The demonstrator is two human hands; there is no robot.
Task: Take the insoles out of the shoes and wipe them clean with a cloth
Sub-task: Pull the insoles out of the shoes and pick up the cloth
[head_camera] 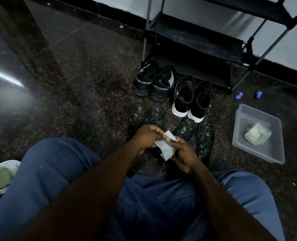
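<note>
Insoles (137, 117) look to be out already: four dark, speckled ones lying flat on the floor (92, 101), two to the left and two to the right.

Sweeping across, low at the far left is a white bowl (3, 163) with something greenish in it. Next comes the left hand (145, 136), its grip pinched on the top edge of a small white cloth (166, 148). Then the right hand (182, 152), grip clamped on the same cloth lower down. They're either opening it or folding it, can't tell which. The cloth hangs over the gap between the two pairs of insoles and, far as I can see, touches none of them.

Behind sit the sport shoes (151, 82) and the white-soled shoes (189, 100), close up to the shoe rack (193, 37). Far right is a clear tray (269, 152) with a pale wad (256, 136) inside.

My read is that removal is done and wiping hasn't started. The next move needs one hand freed to lift an insole while the other keeps the cloth. Room-wise, more floor shows on the left. The tray's edge hems in the right, and the shoes crowd the front.
</note>
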